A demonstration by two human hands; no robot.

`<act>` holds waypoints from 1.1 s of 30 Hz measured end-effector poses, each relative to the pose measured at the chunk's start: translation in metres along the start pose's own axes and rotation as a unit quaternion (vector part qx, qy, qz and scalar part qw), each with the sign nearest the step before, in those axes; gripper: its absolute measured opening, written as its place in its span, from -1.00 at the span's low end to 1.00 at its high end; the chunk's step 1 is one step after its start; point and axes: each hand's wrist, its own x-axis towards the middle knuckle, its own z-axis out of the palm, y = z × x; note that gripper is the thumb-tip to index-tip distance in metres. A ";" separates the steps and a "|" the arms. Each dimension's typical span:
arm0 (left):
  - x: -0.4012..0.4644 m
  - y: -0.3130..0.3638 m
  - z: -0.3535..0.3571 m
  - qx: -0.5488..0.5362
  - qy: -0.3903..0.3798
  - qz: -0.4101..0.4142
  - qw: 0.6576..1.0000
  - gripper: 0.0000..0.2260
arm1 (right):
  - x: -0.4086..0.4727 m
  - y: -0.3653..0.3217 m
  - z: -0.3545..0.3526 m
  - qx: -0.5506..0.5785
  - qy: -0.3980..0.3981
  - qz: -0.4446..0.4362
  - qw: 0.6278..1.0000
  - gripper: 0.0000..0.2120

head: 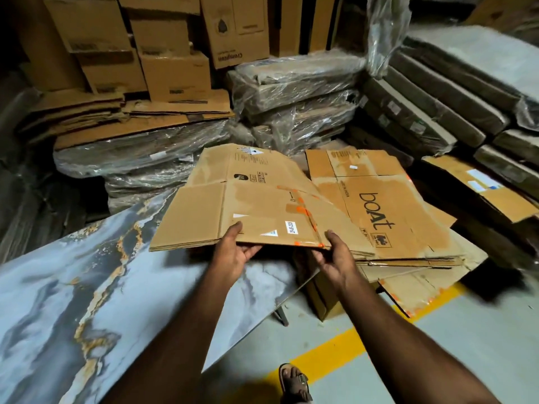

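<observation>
Flattened carton (233, 205) gripped at near edge by both hands, left (233, 255), right (332, 258), above marbled table (87, 287)

light: dim room, brightest in the centre on the flattened carton (262, 199) | shadows: deep black at top-left and far-left corners | glare: soft shine on plastic wrap (291, 91) and marble tabletop (87, 287) | blur: right edge smeared, background soft | distortion: wide-angle bending at edges

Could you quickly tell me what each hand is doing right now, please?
Left hand: grips the near edge of the flattened cardboard box.
Right hand: grips the same near edge, further right.
</observation>
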 end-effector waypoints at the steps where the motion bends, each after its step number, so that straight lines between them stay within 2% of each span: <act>1: 0.001 0.007 -0.006 -0.018 -0.014 0.009 1.000 -0.77 | 0.001 -0.006 -0.001 -0.027 -0.008 0.004 1.000 -0.74; 3: 0.002 0.020 -0.015 -0.072 -0.028 0.030 0.997 -0.80 | 0.004 -0.015 0.002 -0.111 -0.014 -0.034 0.993 -0.77; 5: 0.004 0.027 -0.017 -0.074 -0.023 0.053 0.996 -0.82 | 0.004 -0.021 0.011 -0.244 -0.005 -0.122 0.962 -0.74; 7: 0.004 0.030 -0.011 -0.023 0.001 0.078 0.997 -0.78 | 0.001 -0.030 0.022 -0.354 0.000 -0.203 0.913 -0.74; 10: 0.007 0.035 0.006 0.067 0.013 0.142 0.988 -0.69 | 0.004 -0.054 0.034 -0.409 -0.028 -0.243 0.879 -0.78; 13: 0.015 0.029 0.030 0.096 0.027 0.170 0.980 -0.72 | 0.024 -0.082 0.036 -0.426 -0.056 -0.261 0.865 -0.82; 16: 0.034 0.013 0.068 0.093 0.014 0.180 0.979 -0.73 | 0.046 -0.122 0.036 -0.425 -0.071 -0.263 0.863 -0.74; 19: 0.062 -0.009 0.121 0.103 -0.004 0.177 0.979 -0.76 | 0.073 -0.180 0.028 -0.416 -0.067 -0.264 0.868 -0.67; 23: 0.113 -0.046 0.202 0.170 -0.034 0.167 0.971 -0.86 | 0.105 -0.276 0.012 -0.404 -0.047 -0.274 0.872 -0.60; 24: 0.126 -0.055 0.219 0.194 -0.043 0.161 0.967 -0.87 | 0.113 -0.300 0.006 -0.395 -0.037 -0.270 0.877 -0.57; 27: 0.167 -0.083 0.270 0.230 -0.067 0.121 0.963 -0.65 | 0.137 -0.371 -0.020 -0.381 -0.018 -0.270 0.884 -0.60; 31: 0.198 -0.110 0.303 0.194 -0.027 0.065 0.978 -0.88 | 0.162 -0.423 -0.051 -0.390 0.021 -0.268 0.881 -0.47; 33: 0.214 -0.137 0.316 0.219 -0.006 0.015 0.976 -0.86 | 0.180 -0.438 -0.070 -0.413 0.041 -0.252 0.874 -0.47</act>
